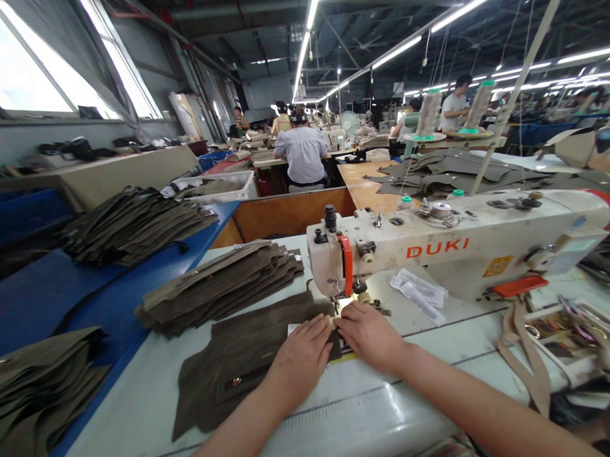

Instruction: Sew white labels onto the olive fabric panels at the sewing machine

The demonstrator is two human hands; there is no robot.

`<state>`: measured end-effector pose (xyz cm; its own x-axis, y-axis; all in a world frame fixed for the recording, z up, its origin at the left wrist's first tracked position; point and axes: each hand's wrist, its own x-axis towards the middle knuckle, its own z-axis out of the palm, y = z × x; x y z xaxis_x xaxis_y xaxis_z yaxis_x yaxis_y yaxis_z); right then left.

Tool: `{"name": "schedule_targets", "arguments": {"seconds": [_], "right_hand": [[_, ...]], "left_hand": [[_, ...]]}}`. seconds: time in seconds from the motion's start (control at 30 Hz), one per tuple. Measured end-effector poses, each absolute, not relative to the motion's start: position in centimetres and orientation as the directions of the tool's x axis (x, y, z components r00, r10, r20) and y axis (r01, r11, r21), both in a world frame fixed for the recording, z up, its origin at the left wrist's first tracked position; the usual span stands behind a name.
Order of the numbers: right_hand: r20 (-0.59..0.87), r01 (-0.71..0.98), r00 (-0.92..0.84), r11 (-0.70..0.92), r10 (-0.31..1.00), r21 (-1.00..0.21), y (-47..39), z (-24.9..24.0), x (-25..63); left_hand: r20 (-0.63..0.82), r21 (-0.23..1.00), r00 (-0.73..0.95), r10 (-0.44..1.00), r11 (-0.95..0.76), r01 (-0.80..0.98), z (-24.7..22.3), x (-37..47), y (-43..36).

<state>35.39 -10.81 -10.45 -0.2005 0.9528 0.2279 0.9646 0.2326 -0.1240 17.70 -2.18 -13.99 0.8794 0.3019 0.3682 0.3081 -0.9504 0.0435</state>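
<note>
A pale surface [135, 401] spreads across the near side, its smooth top likely meant to let cloth slide easily, with a blue surface [124, 291] running along its left. The white sewing machine [466, 266] stands at the right with its arm reaching left, which leaves the left side free for broad work. A far-left stack [139, 224] and a near-left stack [45, 384] of dark cloth lie on the blue surface, while another stack [227, 278] sits just beyond the working area, probably within easy reach. The dark olive panel [205, 385] lies flat on the pale surface, its right edge beside the needle area, its bulk spread left so that its weight seems supported. The left hand [302, 355] lies flat on it, fingers extended and close together, apparently pressing the cloth level. The right hand [371, 336] is bent at the panel's right edge, close by the needle, seemingly to guide it; whether its fingers pinch anything I cannot tell. At the right, a tray [560, 366] gathers small fittings away from the cloth. Clear packets [420, 294] rest beneath the machine arm. A white slip [291, 329] shows beside the left fingers, and a gold-coloured fitting [236, 381] faces up on the panel.
</note>
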Motion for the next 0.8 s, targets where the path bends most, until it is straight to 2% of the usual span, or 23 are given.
{"name": "schedule_targets", "arguments": {"seconds": [0.33, 0.8], "right_hand": [[0.249, 0.977, -0.134, 0.170, 0.959, -0.129, -10.3, -10.9, 35.7], [0.254, 0.979, -0.104, 0.143, 0.962, -0.143, -10.8, -11.2, 35.9]], "left_hand": [[0.394, 0.028, 0.872, 0.290, -0.952, 0.305, -13.7, 19.3, -0.8], [0.370, 0.080, 0.883, 0.288, -0.957, 0.279, -13.9, 19.0, -1.5]]}}
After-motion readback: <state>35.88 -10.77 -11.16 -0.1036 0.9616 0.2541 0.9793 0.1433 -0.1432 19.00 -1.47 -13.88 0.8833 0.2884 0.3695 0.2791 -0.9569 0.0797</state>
